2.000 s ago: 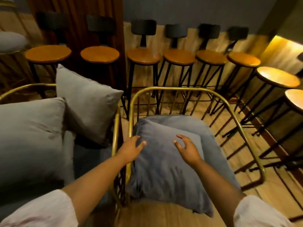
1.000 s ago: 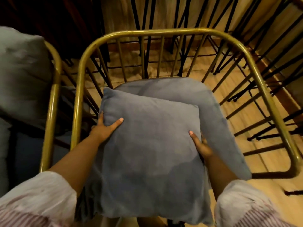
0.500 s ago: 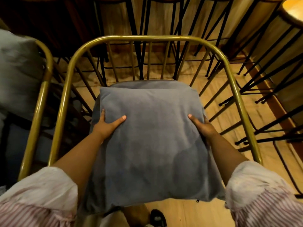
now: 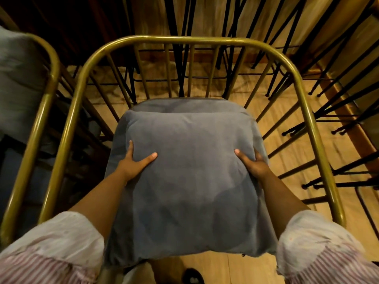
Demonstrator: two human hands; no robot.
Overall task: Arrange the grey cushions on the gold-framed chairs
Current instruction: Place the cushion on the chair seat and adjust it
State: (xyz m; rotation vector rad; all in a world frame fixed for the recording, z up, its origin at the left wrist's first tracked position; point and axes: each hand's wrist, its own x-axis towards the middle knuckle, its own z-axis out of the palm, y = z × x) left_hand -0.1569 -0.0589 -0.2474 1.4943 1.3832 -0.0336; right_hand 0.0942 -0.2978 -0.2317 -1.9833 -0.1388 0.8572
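Note:
A grey square cushion (image 4: 190,181) lies flat over the grey seat pad (image 4: 184,104) of a gold-framed chair (image 4: 184,40). My left hand (image 4: 135,162) grips the cushion's left edge, thumb on top and fingers tucked beneath. My right hand (image 4: 254,165) grips its right edge the same way. The cushion's near edge overhangs the front of the seat. Only the far strip of the seat pad shows past the cushion.
A second gold-framed chair (image 4: 49,78) stands close on the left with a grey cushion (image 4: 18,83) on it. Black metal stool legs (image 4: 320,83) crowd the wooden floor behind and to the right. My shoe (image 4: 192,275) shows below the cushion.
The cushion has been squared up and shifted slightly toward the chair back, both hands keeping their grip on its sides. My view has tilted further down over the seat.

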